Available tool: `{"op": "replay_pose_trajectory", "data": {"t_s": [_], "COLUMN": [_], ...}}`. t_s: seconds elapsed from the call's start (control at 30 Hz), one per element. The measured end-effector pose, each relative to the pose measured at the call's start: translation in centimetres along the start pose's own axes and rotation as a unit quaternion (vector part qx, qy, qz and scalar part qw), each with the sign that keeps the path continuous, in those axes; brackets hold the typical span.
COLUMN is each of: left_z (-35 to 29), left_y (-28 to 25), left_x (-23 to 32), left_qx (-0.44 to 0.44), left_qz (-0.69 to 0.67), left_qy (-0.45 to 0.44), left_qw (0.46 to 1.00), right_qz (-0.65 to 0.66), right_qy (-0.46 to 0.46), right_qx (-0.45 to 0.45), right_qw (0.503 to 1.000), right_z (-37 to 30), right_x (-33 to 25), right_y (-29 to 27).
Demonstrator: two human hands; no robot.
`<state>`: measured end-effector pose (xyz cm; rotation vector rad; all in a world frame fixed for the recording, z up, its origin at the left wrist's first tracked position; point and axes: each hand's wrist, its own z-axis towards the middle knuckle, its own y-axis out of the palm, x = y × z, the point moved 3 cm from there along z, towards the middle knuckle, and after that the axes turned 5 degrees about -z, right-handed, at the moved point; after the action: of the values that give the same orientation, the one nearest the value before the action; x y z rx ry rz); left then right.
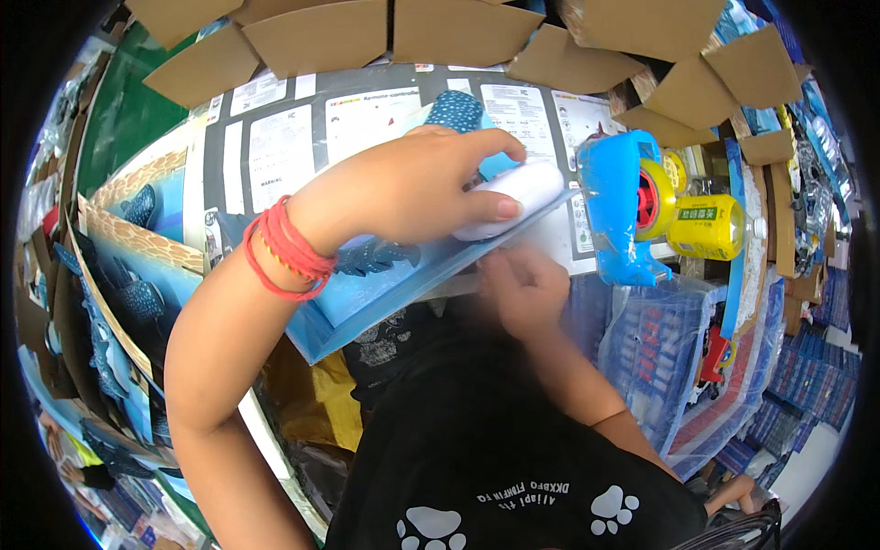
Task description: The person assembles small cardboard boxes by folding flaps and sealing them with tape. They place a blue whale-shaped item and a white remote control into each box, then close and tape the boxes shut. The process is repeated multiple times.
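Gripping the white piece [533, 188] with our left hand [417, 183], we have the thumb laid across it and the index finger bent along its far edge; the other fingers are mostly hidden from us. The piece lies between thumb and index finger, its rounded right end poking out past both. It sits at the right end of the blue box [367, 316], beside the slanting rim, and we cannot tell whether it touches the inside.

Our right hand [533, 286] is blurred, just below that rim, its fingers curled inward; we cannot tell whether they pinch anything. A spotted dark-blue shape [456, 109] shows beyond our left hand. Right of the box, on the surface [321, 87], we see a blue tape dispenser [607, 183] and a yellow bottle [708, 228]. Open cartons [316, 38] line the far edge.
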<state>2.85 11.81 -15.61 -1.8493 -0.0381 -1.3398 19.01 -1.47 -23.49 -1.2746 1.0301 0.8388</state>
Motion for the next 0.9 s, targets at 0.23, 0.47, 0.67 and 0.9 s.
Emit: {"op": "replay_pose_trajectory", "data": {"t_s": [0.23,0.47,0.67,0.9], "left_z": [-0.2,-0.4,-0.5,-0.3], "left_y": [-0.1,0.5,0.6,0.9], "left_x": [0.6,0.0,-0.2,0.1], "left_qx": [0.003,0.016,0.008,0.001], "left_qz": [0.020,0.052,0.060,0.064], "left_qy": [-0.004,-0.003,0.000,-0.016], "left_qw": [1.000,0.998,0.998,0.998], "right_qz": [-0.187,0.112,0.011,0.118], "right_qy": [-0.224,-0.005,-0.071,0.053], "right_qx": [0.091,0.038,0.075,-0.008], "right_qw": [0.952,0.993,0.995,0.992], "right_z": [0.2,-0.3,-0.6,-0.2], "right_x": [0.3,2.0,2.9,1.0], "right_y": [0.5,1.3,1.3,1.4]}}
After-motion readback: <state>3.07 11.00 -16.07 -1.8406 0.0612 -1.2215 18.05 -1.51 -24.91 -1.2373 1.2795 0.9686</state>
